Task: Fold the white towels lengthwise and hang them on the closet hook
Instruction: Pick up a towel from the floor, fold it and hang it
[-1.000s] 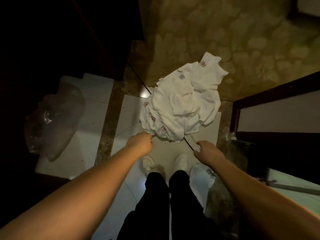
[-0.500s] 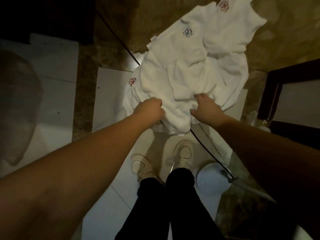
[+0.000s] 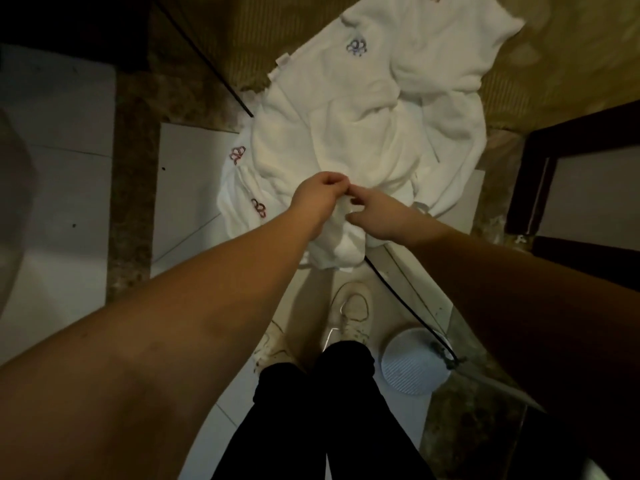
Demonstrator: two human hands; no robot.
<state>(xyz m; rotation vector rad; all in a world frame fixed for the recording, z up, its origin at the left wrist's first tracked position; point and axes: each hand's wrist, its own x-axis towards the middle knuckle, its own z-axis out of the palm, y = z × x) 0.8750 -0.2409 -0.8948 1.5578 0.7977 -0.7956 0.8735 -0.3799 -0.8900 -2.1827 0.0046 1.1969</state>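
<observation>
Both hands, left hand (image 3: 317, 199) and right hand (image 3: 372, 214), pinching near edge of crumpled white towels (image 3: 374, 133), heap stretching away up-right

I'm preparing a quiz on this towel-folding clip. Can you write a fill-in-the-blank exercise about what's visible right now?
1. The white towels lie in a heap on the ____.
2. The left hand and right hand both pinch a ____ at the near edge of the heap.
3. The embroidered emblem near the top of the heap is ____ in colour.
4. The round ribbed white disc lies beside the person's right ____.

Missing words: floor; towel; blue; shoe
</observation>
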